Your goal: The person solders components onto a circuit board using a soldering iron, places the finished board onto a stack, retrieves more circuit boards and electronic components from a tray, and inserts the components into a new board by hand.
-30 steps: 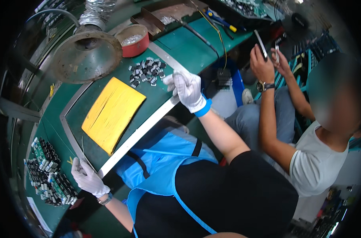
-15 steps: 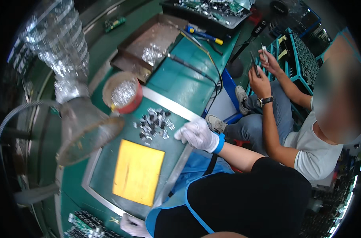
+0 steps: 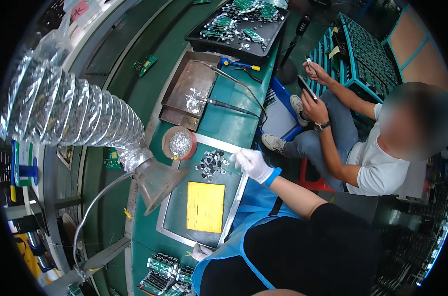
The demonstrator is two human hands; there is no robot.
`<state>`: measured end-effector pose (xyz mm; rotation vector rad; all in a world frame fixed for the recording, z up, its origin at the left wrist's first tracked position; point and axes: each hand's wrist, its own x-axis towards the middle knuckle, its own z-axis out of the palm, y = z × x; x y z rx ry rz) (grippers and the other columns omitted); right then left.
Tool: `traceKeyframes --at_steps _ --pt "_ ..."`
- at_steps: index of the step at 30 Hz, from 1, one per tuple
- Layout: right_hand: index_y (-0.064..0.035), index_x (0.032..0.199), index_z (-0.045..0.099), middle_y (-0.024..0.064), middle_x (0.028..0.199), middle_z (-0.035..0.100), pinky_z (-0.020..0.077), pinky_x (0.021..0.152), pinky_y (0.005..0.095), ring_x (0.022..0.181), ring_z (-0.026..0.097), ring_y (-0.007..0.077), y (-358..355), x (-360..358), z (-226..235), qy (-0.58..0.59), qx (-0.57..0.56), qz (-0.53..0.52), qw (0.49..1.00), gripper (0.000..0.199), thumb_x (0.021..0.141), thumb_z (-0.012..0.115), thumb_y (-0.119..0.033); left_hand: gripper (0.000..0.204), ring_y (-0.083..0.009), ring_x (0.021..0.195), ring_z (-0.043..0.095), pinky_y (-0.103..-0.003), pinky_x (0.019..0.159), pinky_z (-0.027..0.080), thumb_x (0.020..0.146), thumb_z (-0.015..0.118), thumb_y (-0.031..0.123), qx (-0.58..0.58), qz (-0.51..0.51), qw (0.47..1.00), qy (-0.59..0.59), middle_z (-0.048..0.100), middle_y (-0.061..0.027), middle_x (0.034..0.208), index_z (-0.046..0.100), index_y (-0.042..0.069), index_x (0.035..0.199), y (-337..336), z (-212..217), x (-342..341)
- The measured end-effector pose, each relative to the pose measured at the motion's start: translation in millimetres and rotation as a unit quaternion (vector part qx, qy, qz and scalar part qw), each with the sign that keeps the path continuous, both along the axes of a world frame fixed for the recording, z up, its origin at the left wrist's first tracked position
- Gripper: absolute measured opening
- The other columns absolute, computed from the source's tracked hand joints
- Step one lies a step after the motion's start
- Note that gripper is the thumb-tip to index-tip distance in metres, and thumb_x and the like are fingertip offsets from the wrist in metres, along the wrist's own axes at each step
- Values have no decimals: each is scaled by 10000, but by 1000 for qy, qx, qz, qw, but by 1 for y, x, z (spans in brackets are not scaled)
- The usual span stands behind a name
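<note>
My right hand (image 3: 253, 165), white glove, blue wrist band, is at the metal frame's (image 3: 238, 197) near right corner, fingers curled in; can't tell if they're pinching anything. My left hand (image 3: 201, 252), also gloved, is at the frame's left edge by its near corner, mostly behind my blue apron (image 3: 256, 203); can't tell its grip.

Frame lies flat on the green bench (image 3: 147, 251), along the near edge. Inside it: a pile of small black-and-silver components (image 3: 212, 165) toward the right edge, just beside my right fingertips, and a yellow pad (image 3: 205, 207) left of the pile.

Red bowl (image 3: 192, 146) with silvery bits sits just outside the frame's far right corner. Fume hood (image 3: 157, 182) hangs over the frame's far edge, fed by a foil duct (image 3: 86, 108). Stacked circuit boards (image 3: 167, 274) on the bench, left of the frame.

Farther right along the bench: rusty tray (image 3: 177, 89) with silvery scraps, soldering iron (image 3: 231, 107) by its near edge, blue-and-yellow tool (image 3: 239, 64), pliers (image 3: 252, 74), then a black tray (image 3: 199, 42) of boards.

Blue bin (image 3: 295, 132) is below the near edge. Co-worker (image 3: 384, 170) sits beyond it, something flat in one hand.
</note>
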<state>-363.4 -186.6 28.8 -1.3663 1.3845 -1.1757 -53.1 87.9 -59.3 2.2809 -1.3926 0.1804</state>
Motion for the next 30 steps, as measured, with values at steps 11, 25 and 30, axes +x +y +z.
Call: traceKeyframes --at_steps 11,25,30 --pt "-5 1233 605 238 1119 704 514 947 456 1098 671 379 -303 -191 80 268 -141 -250 920 511 965 645 -438 120 -319 899 629 -429 856 521 893 596 -15 83 -72 991 -73 605 -163 968 638 -18 1006 -83 35 -43" --pt "-176 1601 195 269 1574 306 238 1172 641 1451 242 547 -544 -173 -5 545 -36 -12 837 1365 549 774 -825 130 -319 901 630 -430 852 521 893 589 -10 195 -123 959 -167 606 -161 967 637 -13 1014 -223 39 -58" --pt "-183 1583 264 282 1472 458 330 1114 643 1379 387 533 -568 -182 8 583 27 70 809 1238 605 803 -714 134 -319 902 631 -430 851 521 893 586 -8 221 -155 945 -187 606 -160 967 637 -12 1017 -252 35 -43"
